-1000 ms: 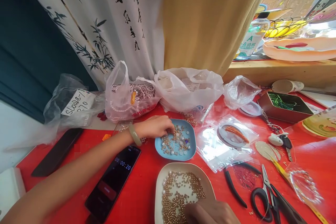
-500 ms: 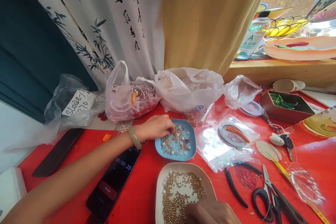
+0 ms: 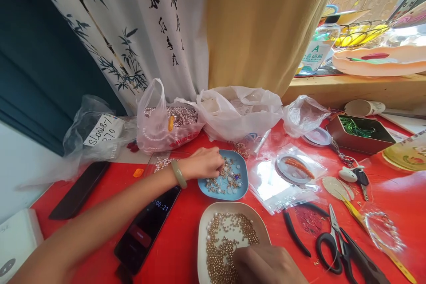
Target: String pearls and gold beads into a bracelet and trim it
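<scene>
Our cream tray sat nearest, our right hand curled over it; beyond, the blue dish, our left hand bunched at its edge! Anything pinched? We couldn't tell. Gold beads lay loose, unjoined.

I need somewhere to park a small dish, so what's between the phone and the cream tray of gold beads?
Only bare red tabletop lies between the phone and the cream tray, as the head view shows.

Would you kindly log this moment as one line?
left hand: at rounded blue dish | right hand: at rounded cream dish of small gold beads
</scene>
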